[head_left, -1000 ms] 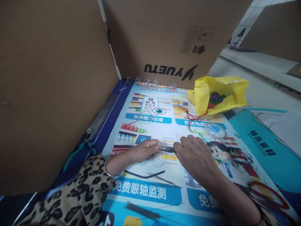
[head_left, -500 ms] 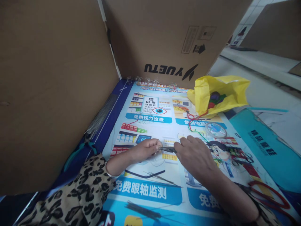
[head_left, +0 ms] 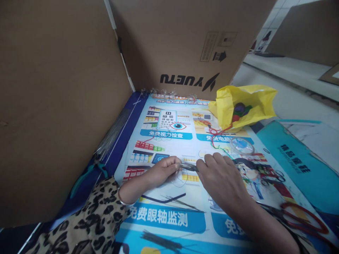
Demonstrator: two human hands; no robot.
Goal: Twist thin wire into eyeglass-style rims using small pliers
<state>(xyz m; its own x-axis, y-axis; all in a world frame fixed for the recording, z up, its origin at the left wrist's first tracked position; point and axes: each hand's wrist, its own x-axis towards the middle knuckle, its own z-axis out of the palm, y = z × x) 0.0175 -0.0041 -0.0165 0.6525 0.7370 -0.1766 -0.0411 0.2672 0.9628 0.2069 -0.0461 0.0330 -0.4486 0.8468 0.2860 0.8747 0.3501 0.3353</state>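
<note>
My left hand (head_left: pixel 165 170) is closed in a pinch on a thin wire loop (head_left: pixel 180 179) that hangs below the fingertips over the printed sheet. My right hand (head_left: pixel 219 176) is wrapped round dark-handled pliers (head_left: pixel 189 167). The jaws of the pliers point left and meet the wire at my left fingertips; the exact contact is too small to make out. Below the hands, dark thin wire pieces (head_left: pixel 182 203) lie on the sheet, and nearer me is a bundle of dark wires (head_left: pixel 161 240).
Cardboard walls (head_left: pixel 169 42) stand behind and at left. A yellow bag (head_left: pixel 246 106) with coloured yarn, a clear round spool (head_left: pixel 242 145) and red-handled scissors (head_left: pixel 304 218) are at right. Teal-handled pliers (head_left: pixel 79 181) and straight wires (head_left: pixel 112 134) lie at left.
The view has shifted slightly. The pliers sit at a slightly different angle at my left fingertips, and more of the scissors shows beside my right forearm.
</note>
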